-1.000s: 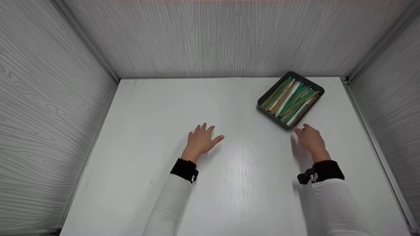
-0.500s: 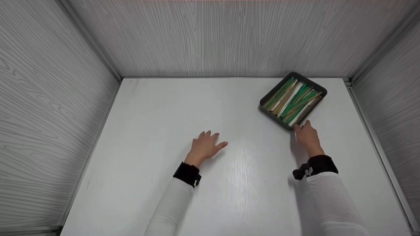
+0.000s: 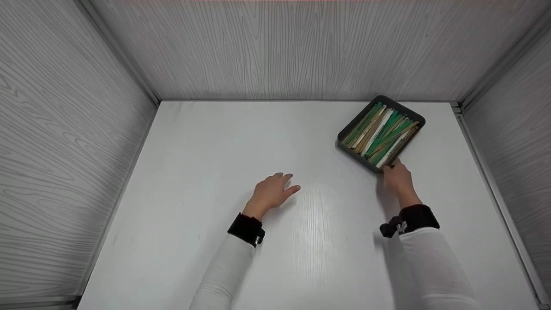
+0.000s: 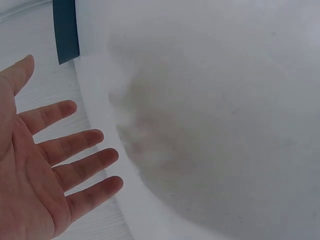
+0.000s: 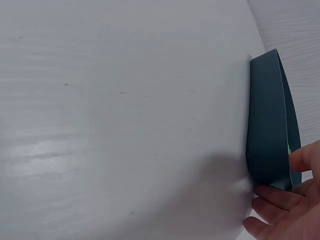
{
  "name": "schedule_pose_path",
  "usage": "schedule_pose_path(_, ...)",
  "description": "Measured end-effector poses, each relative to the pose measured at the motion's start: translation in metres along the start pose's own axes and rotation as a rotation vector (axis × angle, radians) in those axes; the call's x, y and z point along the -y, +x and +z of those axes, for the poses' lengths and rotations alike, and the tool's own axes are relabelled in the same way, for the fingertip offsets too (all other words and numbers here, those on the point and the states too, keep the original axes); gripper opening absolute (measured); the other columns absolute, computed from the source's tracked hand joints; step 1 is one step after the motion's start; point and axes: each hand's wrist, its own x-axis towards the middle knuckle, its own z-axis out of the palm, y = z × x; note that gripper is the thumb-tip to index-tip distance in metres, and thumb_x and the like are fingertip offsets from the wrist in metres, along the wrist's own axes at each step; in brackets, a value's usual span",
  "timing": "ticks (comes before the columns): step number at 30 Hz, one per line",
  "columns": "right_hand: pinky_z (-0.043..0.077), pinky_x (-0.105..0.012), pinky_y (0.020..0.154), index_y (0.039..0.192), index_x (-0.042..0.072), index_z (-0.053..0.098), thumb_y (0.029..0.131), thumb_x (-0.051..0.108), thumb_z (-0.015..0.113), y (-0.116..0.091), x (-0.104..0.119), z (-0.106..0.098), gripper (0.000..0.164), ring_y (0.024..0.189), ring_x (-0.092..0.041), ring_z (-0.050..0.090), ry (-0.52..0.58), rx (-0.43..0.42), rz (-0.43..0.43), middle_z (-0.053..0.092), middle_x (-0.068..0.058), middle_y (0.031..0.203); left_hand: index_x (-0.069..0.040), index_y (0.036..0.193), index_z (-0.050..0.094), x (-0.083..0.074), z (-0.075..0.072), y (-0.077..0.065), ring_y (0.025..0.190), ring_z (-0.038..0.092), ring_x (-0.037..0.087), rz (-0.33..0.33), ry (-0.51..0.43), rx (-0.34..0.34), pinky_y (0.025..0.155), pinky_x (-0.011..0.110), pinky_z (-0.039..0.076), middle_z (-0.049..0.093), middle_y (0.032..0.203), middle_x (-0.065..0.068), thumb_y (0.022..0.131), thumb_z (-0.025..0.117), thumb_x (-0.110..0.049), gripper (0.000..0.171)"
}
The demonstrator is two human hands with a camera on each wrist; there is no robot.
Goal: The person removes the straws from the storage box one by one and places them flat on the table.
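Note:
A dark rectangular tray point(image 3: 358, 157) lies at an angle on the right rear of the white table. Flat green, white and tan strips point(image 3: 383, 133) fill it, some crossing over others; printed marks show on a few white ones. My right hand point(image 3: 397, 178) grips the tray's near corner. In the right wrist view, the thumb of the right hand point(image 5: 295, 210) is over the rim of the tray point(image 5: 267, 120), with the fingers at the outside near its base. Well left of the tray, my left hand point(image 3: 271, 191) hovers over the table, holding nothing, fingers extended and thumb spread.
Grey wood-grain panels enclose the table: a back wall point(image 3: 275, 51), a left wall point(image 3: 51, 150) and a right wall point(image 3: 512, 163). The tray's far corner is close to the back wall. Both wrists wear black straps with small cameras.
My right hand has moved up to the tray's near corner and taken hold of it. The tray has shifted slightly left. My left hand has drawn back a little toward me.

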Motion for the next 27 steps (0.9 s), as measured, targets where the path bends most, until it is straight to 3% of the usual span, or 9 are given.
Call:
schedule_pose_path(5,0.035,-0.051,0.105,0.152,-0.008,0.000,0.105,0.023,0.027,-0.007,0.001,0.009,0.063,0.136,-0.043,0.032,0.007,0.022,-0.034,0.021,-0.034,0.152,-0.016,0.148,0.046,0.002,-0.003,0.004,0.137,0.040,0.025,0.004,-0.119,0.013,0.107,0.045,0.036,0.046,0.147,0.009,0.099,0.043,-0.059,0.065)
schedule_pose_path(11,0.032,-0.053,0.108,0.153,-0.006,0.000,0.104,0.023,0.029,-0.014,0.005,0.021,0.064,0.138,-0.045,0.027,-0.013,0.048,-0.063,0.023,-0.034,0.152,-0.013,0.146,0.047,0.004,-0.004,0.010,0.136,0.041,0.025,0.020,-0.148,-0.003,0.109,0.042,0.035,0.049,0.145,0.009,0.102,0.045,-0.049,0.057)
schedule_pose_path(19,0.031,-0.052,0.108,0.156,0.000,0.007,0.104,0.021,0.032,-0.024,0.015,0.041,0.062,0.137,-0.043,0.031,-0.019,0.073,-0.110,0.031,-0.031,0.150,-0.008,0.146,0.047,0.004,-0.005,0.015,0.135,0.042,0.028,0.011,-0.237,0.001,0.110,0.042,0.032,0.049,0.145,0.012,0.106,0.042,-0.036,0.049)
schedule_pose_path(27,0.033,-0.051,0.108,0.155,-0.002,0.012,0.103,0.020,0.036,-0.032,0.026,0.059,0.062,0.135,-0.041,0.037,-0.058,0.093,-0.176,0.040,-0.030,0.145,-0.005,0.143,0.049,0.003,-0.006,0.024,0.119,0.056,0.027,-0.013,-0.358,-0.030,0.098,0.042,0.045,0.059,0.130,0.014,0.105,0.045,-0.033,0.047)
